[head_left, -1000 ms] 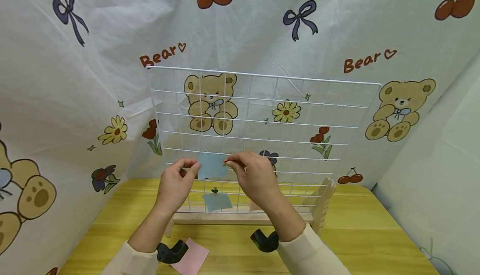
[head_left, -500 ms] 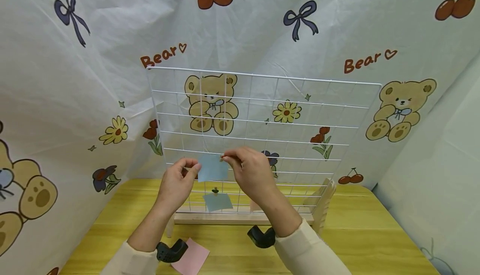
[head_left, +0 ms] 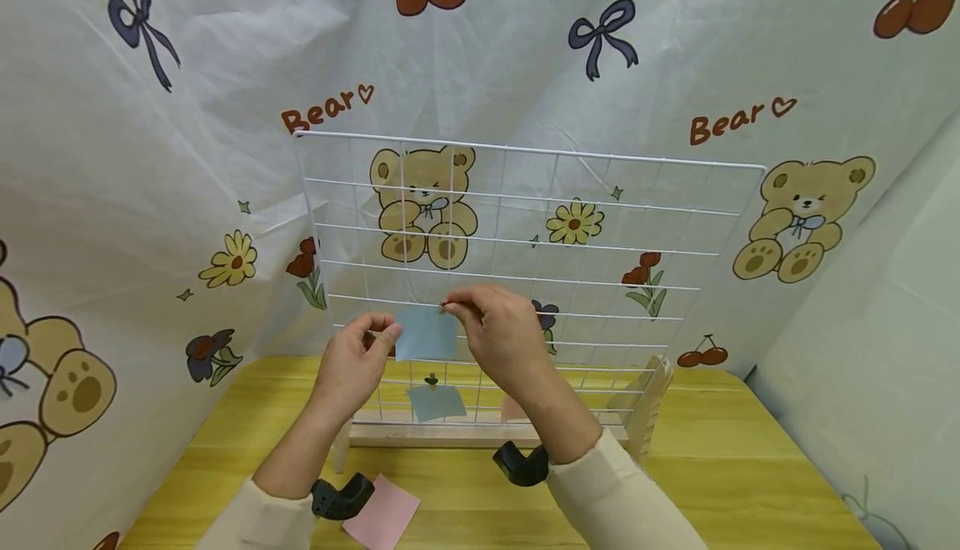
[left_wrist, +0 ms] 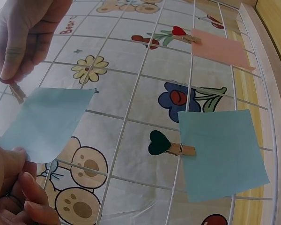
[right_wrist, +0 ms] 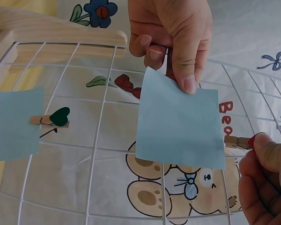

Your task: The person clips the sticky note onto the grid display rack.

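My left hand [head_left: 356, 362] pinches a light blue paper note [head_left: 426, 335] by its left edge, in front of a white wire grid [head_left: 600, 291]. Between thumb and fingertips, my right hand [head_left: 506, 337] pinches a small wooden clothespin [right_wrist: 238, 141] with a red heart. In the right wrist view the clothespin's tip is at the note's edge; whether it grips the paper cannot be told. Lower on the grid hangs a second blue note [left_wrist: 225, 154], held by a clothespin with a dark green heart [left_wrist: 159, 142].
A pink note [left_wrist: 221, 48] is clipped to the grid by another red-heart clothespin [left_wrist: 185, 36]. The grid stands in a wooden base [head_left: 487, 436] on a yellow wood-grain table [head_left: 735, 467]. Another pink note [head_left: 384, 512] lies near the front. A bear-print cloth [head_left: 510, 58] hangs behind.
My right hand with the clothespin has moved slightly left and up, to the blue note's upper right corner. My left hand stays nearly still, holding the note.
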Demonstrator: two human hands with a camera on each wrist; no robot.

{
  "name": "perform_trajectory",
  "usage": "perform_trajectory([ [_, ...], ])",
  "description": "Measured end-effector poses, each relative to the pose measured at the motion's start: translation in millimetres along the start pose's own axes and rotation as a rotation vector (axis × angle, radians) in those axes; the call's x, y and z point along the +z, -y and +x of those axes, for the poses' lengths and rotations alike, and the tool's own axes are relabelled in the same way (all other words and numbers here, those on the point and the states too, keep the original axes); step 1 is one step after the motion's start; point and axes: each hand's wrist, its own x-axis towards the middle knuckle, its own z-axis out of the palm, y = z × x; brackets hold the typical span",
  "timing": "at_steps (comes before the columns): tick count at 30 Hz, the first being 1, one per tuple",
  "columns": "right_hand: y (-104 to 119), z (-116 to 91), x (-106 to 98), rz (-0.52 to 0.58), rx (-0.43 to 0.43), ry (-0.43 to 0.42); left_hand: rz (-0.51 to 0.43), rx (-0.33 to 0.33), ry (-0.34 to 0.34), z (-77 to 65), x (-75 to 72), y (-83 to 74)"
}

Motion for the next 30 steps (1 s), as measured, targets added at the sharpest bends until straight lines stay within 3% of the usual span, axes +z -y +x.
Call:
perform_trajectory([
  [8, 2, 5, 2, -0.027, 0.007, 0.029, -0.001, -0.021, -0.017, 1.8, 1.2, -1.1],
  [15, 9, 14, 6, -0.077, 0.024, 0.096, 0.006, 0.011, -0.062, 1.8, 2.3, 0.8],
  [30, 22, 24, 7, -0.158, 0.14, 0.215, 0.023, 0.02, -0.088, 0.7, 4.1, -0.4],
])
